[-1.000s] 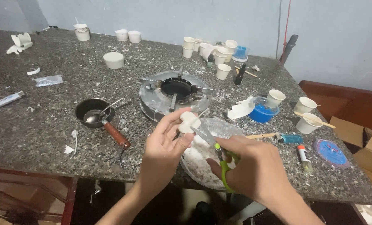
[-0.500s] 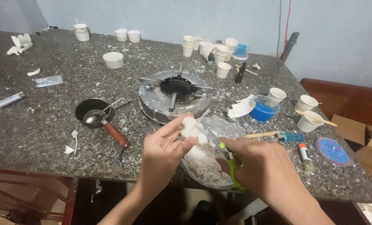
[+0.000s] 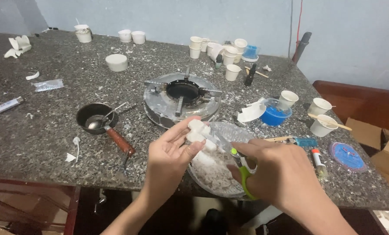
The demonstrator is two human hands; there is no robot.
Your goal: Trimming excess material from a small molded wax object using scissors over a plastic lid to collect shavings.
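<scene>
Granite table (image 3: 37, 139); hands gripping wax (image 3: 197, 130), scissors (image 3: 240, 167)

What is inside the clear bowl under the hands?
The clear bowl holds a heap of white flakes and chunks. The left hand holds white chunks above it; the right hand holds green-handled scissors. Both hands cover parts of the bowl's contents.

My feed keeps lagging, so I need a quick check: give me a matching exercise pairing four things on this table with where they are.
Things:
1. white wax chunk
2. green-handled scissors
3. metal spoon
4. wooden stick

Places:
A. across a white paper cup
B. in the right hand
C. in the small black pan
D. in the left hand

Pairs: 1-D, 2-B, 3-C, 4-A
</scene>
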